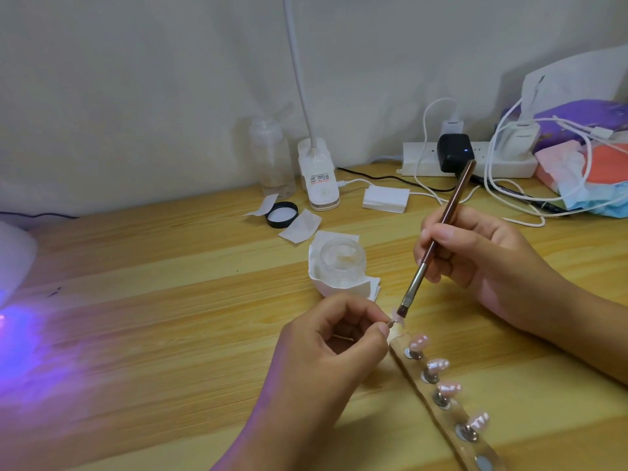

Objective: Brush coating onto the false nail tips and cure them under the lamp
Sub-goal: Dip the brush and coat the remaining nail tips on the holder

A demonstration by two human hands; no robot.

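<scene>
At the left edge of the view only a corner of the white curing lamp [13, 263] shows, and the rest is cut off. Violet light from it falls on the wooden table [170, 300]. Near the middle stands an open glass jar [342, 258], set in folded white paper [326, 287]. Something pale and clear is inside, but how full it is I cannot tell. A black lid [281, 215] lies behind it, inner side up.

The left hand [326, 351] pinches between thumb and forefinger a small stem [390, 323] that carries one pink nail tip [398, 320]. This tip is partly hidden by the brush [438, 239], whose bristles touch it. The right hand [475, 260] grips the brush handle like a pen. Just beside the left hand, a holder strip [452, 423] carries four more tips [438, 365] and runs out of the lower edge.
</scene>
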